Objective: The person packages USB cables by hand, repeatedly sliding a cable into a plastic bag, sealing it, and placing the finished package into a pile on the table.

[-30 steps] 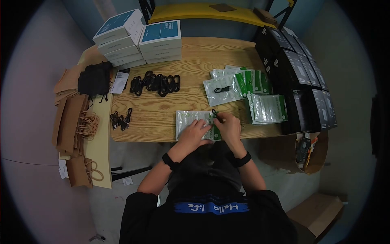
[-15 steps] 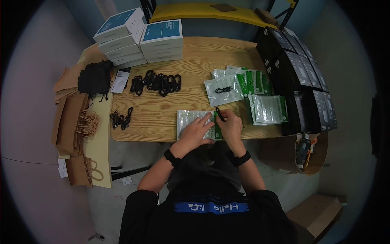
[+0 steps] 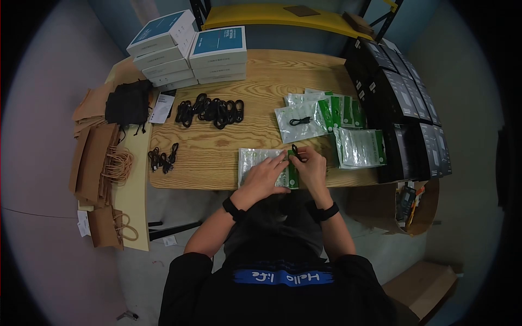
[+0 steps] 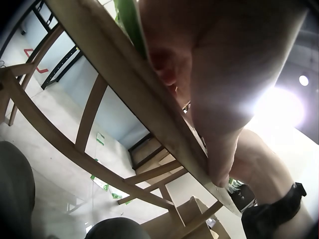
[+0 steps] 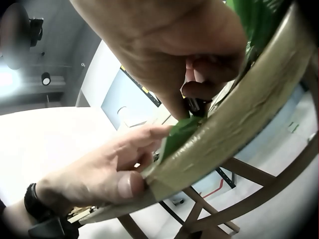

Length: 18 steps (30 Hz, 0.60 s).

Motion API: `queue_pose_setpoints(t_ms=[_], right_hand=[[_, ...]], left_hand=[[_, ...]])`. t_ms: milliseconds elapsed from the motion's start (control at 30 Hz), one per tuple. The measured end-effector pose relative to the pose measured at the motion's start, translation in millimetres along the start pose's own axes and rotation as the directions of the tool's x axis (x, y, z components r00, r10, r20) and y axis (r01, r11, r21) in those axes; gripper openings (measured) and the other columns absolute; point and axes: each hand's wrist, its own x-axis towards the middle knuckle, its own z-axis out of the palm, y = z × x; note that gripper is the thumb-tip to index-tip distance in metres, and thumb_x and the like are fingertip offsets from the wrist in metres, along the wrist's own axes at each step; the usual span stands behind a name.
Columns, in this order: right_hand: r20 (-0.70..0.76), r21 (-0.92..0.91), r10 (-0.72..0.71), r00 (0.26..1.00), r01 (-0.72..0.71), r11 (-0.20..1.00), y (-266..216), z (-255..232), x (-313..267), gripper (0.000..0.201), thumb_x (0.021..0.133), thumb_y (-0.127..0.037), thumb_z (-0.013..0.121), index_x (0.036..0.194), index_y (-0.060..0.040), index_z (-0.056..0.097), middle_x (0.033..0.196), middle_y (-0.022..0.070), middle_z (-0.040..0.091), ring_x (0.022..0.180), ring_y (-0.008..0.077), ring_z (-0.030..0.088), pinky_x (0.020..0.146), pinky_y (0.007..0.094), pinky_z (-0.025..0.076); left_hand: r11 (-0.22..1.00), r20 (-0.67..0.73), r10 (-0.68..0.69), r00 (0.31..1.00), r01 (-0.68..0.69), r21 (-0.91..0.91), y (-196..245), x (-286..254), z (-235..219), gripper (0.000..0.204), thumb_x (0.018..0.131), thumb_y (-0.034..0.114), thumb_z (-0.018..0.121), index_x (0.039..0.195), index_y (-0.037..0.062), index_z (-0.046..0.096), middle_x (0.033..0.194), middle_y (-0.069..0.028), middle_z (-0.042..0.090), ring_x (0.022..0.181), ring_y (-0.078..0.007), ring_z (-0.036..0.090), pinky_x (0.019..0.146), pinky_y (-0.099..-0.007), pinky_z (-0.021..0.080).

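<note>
A clear plastic bag with a green end (image 3: 294, 175) lies flat at the table's front edge. My left hand (image 3: 263, 177) rests on it with fingers stretched towards the green end. My right hand (image 3: 312, 171) pinches a coiled black cable (image 3: 295, 149) with thumb and fingers, right over the green strip. In the right wrist view, a dark plug (image 5: 195, 106) shows under the right fingertips beside the lifted green edge (image 5: 180, 135) of the bag. The bag's mouth is mostly hidden by the fingers.
Further bags (image 3: 359, 148) lie at right, one with a black cable (image 3: 299, 121) on top. Black cable coils (image 3: 209, 110) and smaller cables (image 3: 162, 158) lie at left. White boxes (image 3: 219, 57) and black boxes (image 3: 399, 98) are stacked behind. Paper bags (image 3: 92, 163) cover the side table.
My right hand has shifted slightly right with the cable, whose loop now stands over the green strip. The left hand stays on the bag.
</note>
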Motion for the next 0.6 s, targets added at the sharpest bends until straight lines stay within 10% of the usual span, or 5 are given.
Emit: queue_pose_setpoints(t_ms=[200, 600], right_hand=[[0.128, 0.058, -0.077, 0.989, 0.070, 0.996, 11, -6, 11, 0.026, 0.082, -0.013, 0.081, 0.100, 0.0025, 0.071, 0.085, 0.0175, 0.076, 0.077, 0.0225, 0.075, 0.067, 0.0328, 0.056], [0.484, 0.400, -0.069, 0.872, -0.151, 0.904, 26, -16, 1, 0.020, 0.100, -0.007, 0.063, 0.119, -0.0025, 0.056, 0.100, 0.0002, 0.065, 0.088, 0.0061, 0.061, 0.077, 0.0236, 0.049]], left_hand=[[1.000, -0.014, -0.008, 1.000, 0.008, 0.006, -3, -1, 3, 0.089, 0.070, 0.048, 0.087, 0.138, 0.0049, 0.051, 0.154, -0.0090, 0.047, 0.123, -0.0302, 0.058, 0.093, -0.0409, 0.055], [0.999, -0.023, -0.038, 0.999, 0.038, -0.023, 2, 3, -2, 0.101, 0.068, 0.047, 0.088, 0.147, 0.0057, 0.042, 0.160, -0.0097, 0.038, 0.127, -0.0324, 0.057, 0.096, -0.0433, 0.054]])
